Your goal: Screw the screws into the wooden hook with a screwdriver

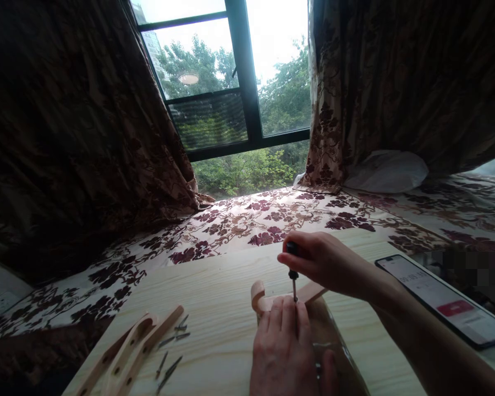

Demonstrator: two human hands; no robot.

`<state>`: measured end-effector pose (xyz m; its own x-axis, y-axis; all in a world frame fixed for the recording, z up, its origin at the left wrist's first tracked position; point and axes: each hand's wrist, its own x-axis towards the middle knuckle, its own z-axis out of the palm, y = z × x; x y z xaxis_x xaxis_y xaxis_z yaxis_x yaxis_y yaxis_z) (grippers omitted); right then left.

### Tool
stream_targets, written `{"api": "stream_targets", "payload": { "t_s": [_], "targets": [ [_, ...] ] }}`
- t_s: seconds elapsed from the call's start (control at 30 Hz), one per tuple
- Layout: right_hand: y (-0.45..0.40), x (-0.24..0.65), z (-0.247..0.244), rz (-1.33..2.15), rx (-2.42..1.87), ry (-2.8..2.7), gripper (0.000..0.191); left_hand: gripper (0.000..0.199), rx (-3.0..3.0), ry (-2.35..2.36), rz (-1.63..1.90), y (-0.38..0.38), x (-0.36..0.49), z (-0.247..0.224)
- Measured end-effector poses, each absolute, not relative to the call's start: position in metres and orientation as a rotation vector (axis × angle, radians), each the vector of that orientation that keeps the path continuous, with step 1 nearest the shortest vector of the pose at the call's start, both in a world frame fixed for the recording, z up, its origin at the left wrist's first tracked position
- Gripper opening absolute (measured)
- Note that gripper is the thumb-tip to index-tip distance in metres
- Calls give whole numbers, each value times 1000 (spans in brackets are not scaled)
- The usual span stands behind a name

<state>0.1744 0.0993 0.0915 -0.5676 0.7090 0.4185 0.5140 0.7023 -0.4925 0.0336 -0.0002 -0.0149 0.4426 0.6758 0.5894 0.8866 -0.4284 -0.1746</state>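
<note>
My right hand (319, 261) is closed around the black handle of a screwdriver (292, 264), held upright. Its metal shaft points down to a pale wooden hook (268, 301), where the tip meets a screw or hole beside my left fingertips. My left hand (277, 341) presses on the hook with its fingers together, holding it against a brown, shiny-surfaced piece (334, 335). The hook's curled end sticks out left of my fingers. Several more wooden hooks (138, 352) with dark holes lie at the left, and several loose screws (169, 371) are scattered beside them.
A pale wooden board (206, 286) lies under everything. On its right is a phone (445, 302) showing a timer, close to my right forearm. Beyond stretches a flower-patterned cloth (239, 220), with a window (247, 110) between patterned curtains (328, 110) and a white bag (390, 171).
</note>
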Motion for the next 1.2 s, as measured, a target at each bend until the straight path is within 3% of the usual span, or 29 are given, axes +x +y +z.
{"api": "stream_targets", "payload": {
  "t_s": [0.2,0.5,0.77,1.03,1.2],
  "targets": [
    [94,179,96,448,-877,-2344,12,51,-2222,-1309,-638,0,35,-13],
    [100,175,91,370,-973,-2293,21,45,-2161,-1277,-692,-1,38,-11],
    [94,179,96,444,-873,-2342,13,53,-2204,-1280,-622,0,33,-14],
    [98,175,93,323,-997,-2282,22,49,-2194,-1290,-674,0,37,-13],
    [96,179,95,431,-877,-2332,14,48,-2192,-1274,-684,0,37,-11]
  ]
}}
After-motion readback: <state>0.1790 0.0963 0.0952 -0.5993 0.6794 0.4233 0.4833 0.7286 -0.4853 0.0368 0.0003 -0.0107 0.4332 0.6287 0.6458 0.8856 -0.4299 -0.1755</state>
